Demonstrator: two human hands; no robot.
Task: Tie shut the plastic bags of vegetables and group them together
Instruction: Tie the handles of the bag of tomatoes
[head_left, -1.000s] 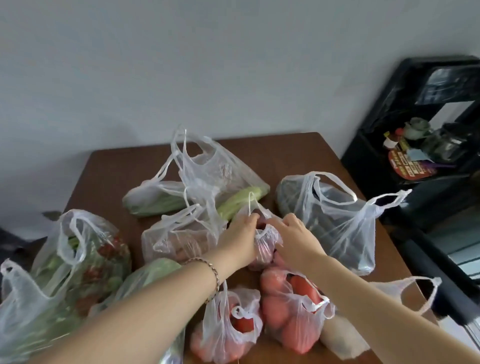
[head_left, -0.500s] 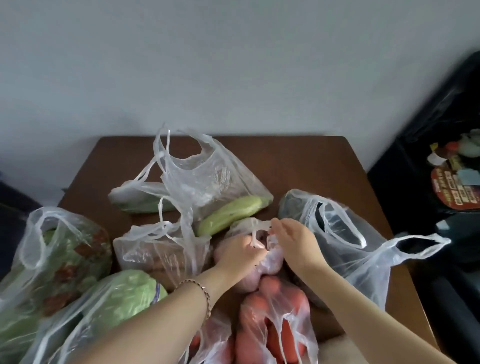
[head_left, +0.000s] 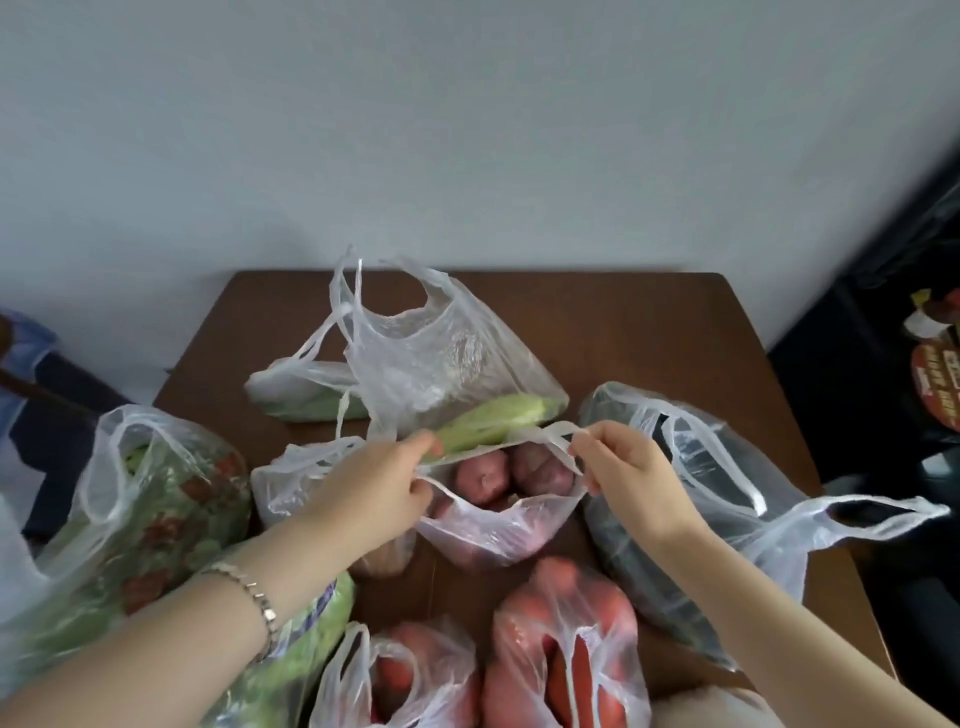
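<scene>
— Where is the bag of red potatoes found?
— At the centre of the table, its mouth held wide; one handle is pinched by the left hand, the other by the right hand

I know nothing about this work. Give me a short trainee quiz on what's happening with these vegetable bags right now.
1. True or false: the left hand and the right hand each pinch a handle of the thin clear plastic bag of reddish round tubers.
2. That bag's mouth is: A knotted shut; B held open between the hands; C out of view.
3. Fill in: the clear plastic bag of red tomatoes lies ___ to the person than the held bag.

Key: 1 true; 2 B; 3 nearer.
</scene>
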